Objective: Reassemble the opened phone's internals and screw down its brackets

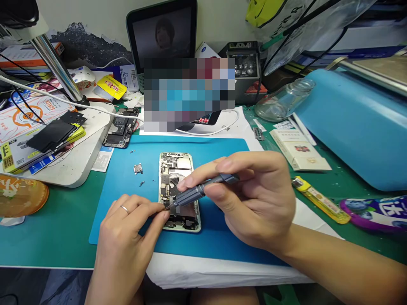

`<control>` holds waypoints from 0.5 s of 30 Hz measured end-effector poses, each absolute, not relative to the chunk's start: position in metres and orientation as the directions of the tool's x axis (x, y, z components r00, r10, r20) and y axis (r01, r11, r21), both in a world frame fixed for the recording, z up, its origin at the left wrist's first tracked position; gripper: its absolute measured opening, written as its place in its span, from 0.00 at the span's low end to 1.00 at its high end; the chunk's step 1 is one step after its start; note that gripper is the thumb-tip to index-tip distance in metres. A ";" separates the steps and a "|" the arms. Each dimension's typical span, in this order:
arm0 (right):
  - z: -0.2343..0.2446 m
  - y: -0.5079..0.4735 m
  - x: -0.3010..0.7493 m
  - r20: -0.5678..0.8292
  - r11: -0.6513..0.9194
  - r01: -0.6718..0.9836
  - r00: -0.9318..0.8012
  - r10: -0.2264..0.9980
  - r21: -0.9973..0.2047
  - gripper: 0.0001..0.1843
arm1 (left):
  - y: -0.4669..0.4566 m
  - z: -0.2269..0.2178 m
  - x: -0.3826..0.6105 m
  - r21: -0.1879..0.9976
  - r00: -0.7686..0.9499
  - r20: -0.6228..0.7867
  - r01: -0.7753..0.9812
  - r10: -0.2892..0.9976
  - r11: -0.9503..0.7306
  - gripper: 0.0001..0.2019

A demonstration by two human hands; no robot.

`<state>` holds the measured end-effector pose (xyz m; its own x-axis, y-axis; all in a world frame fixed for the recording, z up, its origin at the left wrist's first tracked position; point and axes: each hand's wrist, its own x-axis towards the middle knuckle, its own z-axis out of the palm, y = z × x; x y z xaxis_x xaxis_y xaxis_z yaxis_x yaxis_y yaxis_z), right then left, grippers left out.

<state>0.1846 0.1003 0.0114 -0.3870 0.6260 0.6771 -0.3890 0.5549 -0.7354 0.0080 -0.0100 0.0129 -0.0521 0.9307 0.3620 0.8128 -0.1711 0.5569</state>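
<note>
An opened smartphone with a pale green frame lies on the blue mat, its circuit board and inner parts bare. My right hand is closed around a grey screwdriver, tilted so its tip points down left at the phone's left side. Beside that tip, the thumb and forefinger of my left hand pinch together at the phone's edge. Whatever is between them is hidden or too small to make out. Left of the phone lie a small metal plate and several tiny parts.
A second opened phone lies behind the mat's left corner, beside a white stand base. To the right are a cigarette pack, a yellow utility knife, a glass jar and a purple packet. A white cable crosses behind.
</note>
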 end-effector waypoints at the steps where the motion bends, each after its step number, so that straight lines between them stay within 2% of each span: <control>1: 0.011 0.100 0.185 0.676 0.554 -0.388 -0.389 0.626 -0.737 0.20 | -0.010 0.013 0.008 0.558 -0.053 0.362 0.812 0.931 -0.171 0.03; 15: 0.012 0.099 0.184 0.662 0.552 -0.365 -0.403 0.632 -0.749 0.19 | -0.010 0.012 0.008 0.558 -0.044 0.373 0.808 0.927 -0.187 0.03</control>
<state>0.1840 0.0993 0.0116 -0.4026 0.6322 0.6620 -0.3648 0.5525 -0.7495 0.0076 -0.0102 0.0116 -0.0438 0.9266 0.3735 0.8082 -0.1869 0.5585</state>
